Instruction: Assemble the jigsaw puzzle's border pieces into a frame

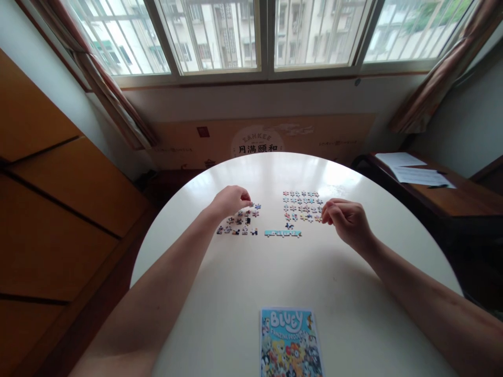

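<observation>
My left hand (232, 200) is closed in a pinch at the upper edge of the left group of loose jigsaw pieces (237, 230). A small jigsaw piece (252, 204) shows at its fingertips. My right hand (346, 219) is closed, its fingers curled beside the right edge of the other group, jigsaw pieces laid out in rows (301, 201). What those fingers hold, if anything, is hidden. Between the groups, a joined blue strip of jigsaw (283, 233) with white lettering lies flat. Just above the strip is a single dark blue piece (290, 226).
A picture sheet (291, 340) marked "Bluey" lies at the near side of the round white table (236, 283). At right, a wooden side table (467, 201) carries papers (420, 176) and pens. An orange-brown cabinet (58, 209) stands left; windows are ahead.
</observation>
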`<state>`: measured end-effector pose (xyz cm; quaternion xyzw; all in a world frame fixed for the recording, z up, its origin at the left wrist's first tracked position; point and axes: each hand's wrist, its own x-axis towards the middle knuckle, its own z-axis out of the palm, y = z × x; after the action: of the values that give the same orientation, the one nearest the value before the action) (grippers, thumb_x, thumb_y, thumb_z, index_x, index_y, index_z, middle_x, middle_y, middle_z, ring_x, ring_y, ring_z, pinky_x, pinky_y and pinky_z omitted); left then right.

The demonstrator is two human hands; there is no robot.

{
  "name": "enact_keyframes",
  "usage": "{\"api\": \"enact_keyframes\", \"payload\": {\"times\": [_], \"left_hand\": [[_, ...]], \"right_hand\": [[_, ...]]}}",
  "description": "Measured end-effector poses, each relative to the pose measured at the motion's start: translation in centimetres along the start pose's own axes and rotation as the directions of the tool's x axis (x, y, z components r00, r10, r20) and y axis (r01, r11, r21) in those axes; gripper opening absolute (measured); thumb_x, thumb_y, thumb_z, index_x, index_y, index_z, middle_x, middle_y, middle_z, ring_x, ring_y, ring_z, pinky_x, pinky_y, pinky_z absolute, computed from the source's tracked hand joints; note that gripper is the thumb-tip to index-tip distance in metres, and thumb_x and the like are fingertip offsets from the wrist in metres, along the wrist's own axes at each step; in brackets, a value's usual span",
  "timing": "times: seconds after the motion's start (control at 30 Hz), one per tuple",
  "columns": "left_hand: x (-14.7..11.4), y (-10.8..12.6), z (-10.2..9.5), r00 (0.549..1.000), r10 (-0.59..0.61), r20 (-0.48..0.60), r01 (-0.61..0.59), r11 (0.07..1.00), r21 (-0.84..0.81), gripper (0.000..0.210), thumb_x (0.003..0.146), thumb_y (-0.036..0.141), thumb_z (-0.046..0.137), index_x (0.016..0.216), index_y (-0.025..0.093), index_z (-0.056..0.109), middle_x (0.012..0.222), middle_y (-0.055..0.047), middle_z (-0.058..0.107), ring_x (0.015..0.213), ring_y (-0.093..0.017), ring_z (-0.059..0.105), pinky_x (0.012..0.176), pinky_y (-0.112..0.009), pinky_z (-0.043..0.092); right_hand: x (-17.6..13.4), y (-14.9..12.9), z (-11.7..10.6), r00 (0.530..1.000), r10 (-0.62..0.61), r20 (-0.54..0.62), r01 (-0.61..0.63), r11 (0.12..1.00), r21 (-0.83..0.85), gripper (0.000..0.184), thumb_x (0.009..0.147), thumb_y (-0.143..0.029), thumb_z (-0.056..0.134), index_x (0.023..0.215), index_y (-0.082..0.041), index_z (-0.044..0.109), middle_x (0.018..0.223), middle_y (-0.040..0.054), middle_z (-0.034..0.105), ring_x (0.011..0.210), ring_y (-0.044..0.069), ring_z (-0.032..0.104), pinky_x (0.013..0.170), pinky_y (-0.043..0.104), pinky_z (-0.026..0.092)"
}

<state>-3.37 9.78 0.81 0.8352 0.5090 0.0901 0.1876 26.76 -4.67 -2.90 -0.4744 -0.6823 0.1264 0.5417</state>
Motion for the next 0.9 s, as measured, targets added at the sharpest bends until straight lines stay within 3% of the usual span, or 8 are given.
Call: {"api": "enact_keyframes", "payload": {"times": [0.13,0.23,0.4,0.53,0.67,0.77,0.9], "left_hand": [[-0.1,0.4,-1.8,0.998,-0.048,-0.026,0.038,0.952,-0.303,0.017,0.079,0.034,0.074,0.082,0.017,0.075,0.086,-0.009,0.075,0.077,-0.02,0.065,0.069,-0.032,0.048],[-0.9,2.3,-2.4,0.998,-0.046,-0.04,0.018,0.848,-0.53,0.014,0.076,0.031,0.077,0.081,0.018,0.074,0.081,-0.007,0.073,0.07,-0.015,0.06,0.063,-0.028,0.044],[-4.6,6.7,0.2,0.993,-0.056,0.102,0.116,0.542,-0.832,0.014,0.072,0.029,0.08,0.074,0.018,0.071,0.072,-0.004,0.068,0.057,-0.009,0.045,0.051,-0.024,0.03],[-8.0,7.9,3.6,0.966,-0.101,0.239,0.259,0.315,-0.913,0.023,0.066,0.031,0.086,0.073,0.015,0.07,0.07,-0.003,0.064,0.055,-0.008,0.045,0.048,-0.022,0.024],[-10.0,8.1,5.3,0.941,-0.155,0.301,0.313,0.062,-0.948,0.032,0.061,0.031,0.09,0.076,0.015,0.066,0.074,-0.003,0.066,0.056,-0.006,0.05,0.047,-0.019,0.027],[-10.5,8.4,5.6,0.932,-0.167,0.322,0.324,-0.013,-0.946,0.034,0.06,0.03,0.09,0.077,0.015,0.064,0.075,-0.003,0.067,0.056,-0.007,0.054,0.048,-0.019,0.031],[-10.7,8.4,5.8,0.917,-0.175,0.358,0.356,-0.041,-0.933,0.034,0.059,0.03,0.09,0.074,0.015,0.063,0.077,-0.004,0.069,0.054,-0.007,0.055,0.047,-0.02,0.031]], "right_hand": [[0.1,0.1,0.1,1.0,-0.016,-0.003,0.016,1.0,0.005,0.052,0.1,-0.027,0.047,0.052,-0.019,0.063,0.059,0.0037,0.064,0.053,0.013,0.056,0.054,0.028,0.044],[0.1,0.2,0.1,1.0,-0.002,0.004,0.002,1.0,0.007,0.052,0.101,-0.028,0.047,0.052,-0.019,0.063,0.059,0.004,0.064,0.055,0.014,0.057,0.053,0.028,0.044],[0.0,-0.5,0.4,0.995,-0.017,0.097,0.013,0.999,0.042,0.049,0.102,-0.032,0.049,0.059,-0.018,0.068,0.066,0.0052,0.068,0.058,0.014,0.059,0.052,0.027,0.045],[-0.2,-1.8,0.8,0.966,-0.095,0.241,0.083,0.995,0.059,0.037,0.101,-0.03,0.054,0.072,-0.018,0.073,0.072,0.0049,0.071,0.059,0.012,0.06,0.053,0.026,0.046],[-0.6,-2.3,1.5,0.934,-0.136,0.331,0.111,0.99,0.092,0.019,0.097,-0.026,0.062,0.086,-0.018,0.076,0.079,0.0051,0.072,0.061,0.011,0.06,0.052,0.024,0.047],[-1.1,-2.4,2.2,0.931,-0.146,0.336,0.116,0.987,0.107,0.01,0.094,-0.024,0.067,0.099,-0.02,0.075,0.077,0.0028,0.07,0.058,0.01,0.059,0.051,0.023,0.049],[-1.5,-2.9,2.9,0.931,-0.186,0.315,0.158,0.981,0.113,0.015,0.092,-0.023,0.07,0.107,-0.021,0.072,0.079,0.0018,0.071,0.058,0.01,0.062,0.051,0.021,0.052]]}}
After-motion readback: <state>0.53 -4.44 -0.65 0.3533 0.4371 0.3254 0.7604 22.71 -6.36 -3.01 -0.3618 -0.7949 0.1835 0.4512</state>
